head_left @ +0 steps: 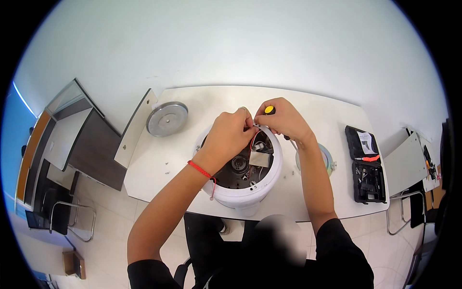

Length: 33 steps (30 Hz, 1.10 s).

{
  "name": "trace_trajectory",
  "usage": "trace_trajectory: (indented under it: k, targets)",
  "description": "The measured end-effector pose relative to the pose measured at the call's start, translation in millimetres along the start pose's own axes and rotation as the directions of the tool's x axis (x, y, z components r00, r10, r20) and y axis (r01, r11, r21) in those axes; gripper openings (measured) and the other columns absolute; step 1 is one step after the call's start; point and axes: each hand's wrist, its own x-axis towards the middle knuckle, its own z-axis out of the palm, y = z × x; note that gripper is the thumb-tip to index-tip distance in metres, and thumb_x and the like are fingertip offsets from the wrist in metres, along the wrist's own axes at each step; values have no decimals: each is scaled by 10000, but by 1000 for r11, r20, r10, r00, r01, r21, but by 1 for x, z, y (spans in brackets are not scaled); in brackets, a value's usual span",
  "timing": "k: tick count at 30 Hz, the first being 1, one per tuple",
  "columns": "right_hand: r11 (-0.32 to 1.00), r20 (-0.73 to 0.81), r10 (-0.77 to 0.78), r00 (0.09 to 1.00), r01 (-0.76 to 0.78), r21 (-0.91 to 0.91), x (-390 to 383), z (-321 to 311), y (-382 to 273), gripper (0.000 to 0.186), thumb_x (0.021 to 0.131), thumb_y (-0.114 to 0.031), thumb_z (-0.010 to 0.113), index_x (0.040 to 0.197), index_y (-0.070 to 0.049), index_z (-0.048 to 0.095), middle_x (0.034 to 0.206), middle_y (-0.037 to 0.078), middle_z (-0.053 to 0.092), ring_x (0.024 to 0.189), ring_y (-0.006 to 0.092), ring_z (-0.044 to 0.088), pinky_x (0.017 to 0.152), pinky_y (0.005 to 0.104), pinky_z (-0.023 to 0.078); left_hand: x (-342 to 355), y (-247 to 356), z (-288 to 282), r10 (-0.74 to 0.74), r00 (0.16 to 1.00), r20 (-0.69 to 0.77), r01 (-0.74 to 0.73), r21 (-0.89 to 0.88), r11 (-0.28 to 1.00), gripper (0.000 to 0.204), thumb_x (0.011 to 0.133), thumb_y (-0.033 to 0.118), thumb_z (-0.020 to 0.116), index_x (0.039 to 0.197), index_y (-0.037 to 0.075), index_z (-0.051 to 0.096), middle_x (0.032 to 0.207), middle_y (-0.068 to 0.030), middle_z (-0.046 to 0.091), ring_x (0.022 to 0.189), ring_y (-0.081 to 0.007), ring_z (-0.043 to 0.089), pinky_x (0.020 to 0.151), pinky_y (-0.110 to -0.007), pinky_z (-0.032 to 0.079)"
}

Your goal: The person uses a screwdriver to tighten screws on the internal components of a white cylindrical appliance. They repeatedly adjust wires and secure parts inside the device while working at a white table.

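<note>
Head view: The white round housing (240, 198) stands open-side up on the table (144, 168). The left hand (228, 132) has its fingers pinched at the far rim; any part gripped cannot be told. The right hand (287, 118) is closed around a screwdriver (270, 110), beside that rim. The housing contains red wires (253, 138) and a metal plate (260, 159); the open black case (354, 143) contains small tools (368, 182).

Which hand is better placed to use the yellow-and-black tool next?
Probably the right hand: it holds the yellow-and-black tool by the far rim of the white housing. The left hand shows no tool.
</note>
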Motion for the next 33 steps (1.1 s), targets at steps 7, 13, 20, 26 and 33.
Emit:
trace_trajectory:
  k: [7, 13, 20, 26, 33]
  targets:
    - [999, 9, -27, 1000, 26, 29, 2, -2, 6, 129, 864, -102, 696, 854, 23, 726, 620, 20, 597, 479, 74, 512, 458, 243, 399, 0, -1, 1, 24, 1000, -18, -24, 7, 1000, 224, 910, 161, 811, 884, -2, 660, 800, -175, 766, 784, -299, 789, 706, -356, 610]
    - [997, 25, -57, 998, 55, 51, 1, -3, 7, 114, 869, -97, 710, 839, 12, 717, 628, 9, 595, 492, 72, 510, 466, 244, 401, -1, 0, 1, 27, 1000, -16, -26, 13, 1000, 225, 907, 158, 808, 881, -8, 659, 797, -178, 764, 778, -306, 786, 704, -357, 611]
    - [999, 55, -29, 998, 27, 28, 1, -3, 4, 143, 813, -122, 733, 829, 21, 733, 661, 40, 635, 538, 98, 550, 503, 259, 439, -1, -3, 1, 33, 999, -26, -33, 5, 999, 215, 897, 150, 802, 889, -14, 664, 793, -187, 760, 754, -316, 777, 692, -368, 606]
    - [999, 16, -32, 999, 31, 20, 5, -1, 11, 159, 809, -123, 734, 838, 34, 735, 666, 56, 651, 530, 108, 558, 495, 267, 444, -1, -2, 2, 55, 998, -38, -54, 22, 998, 224, 895, 156, 803, 890, -20, 664, 793, -190, 759, 751, -321, 775, 693, -372, 607]
    - [999, 22, -35, 999, 35, 0, 3, -1, 7, 197, 820, -132, 704, 841, 56, 760, 652, 72, 655, 525, 113, 559, 492, 273, 444, -2, 0, 2, 35, 999, -33, -34, 25, 999, 220, 894, 156, 800, 901, -17, 664, 782, -193, 754, 746, -335, 766, 689, -388, 602]
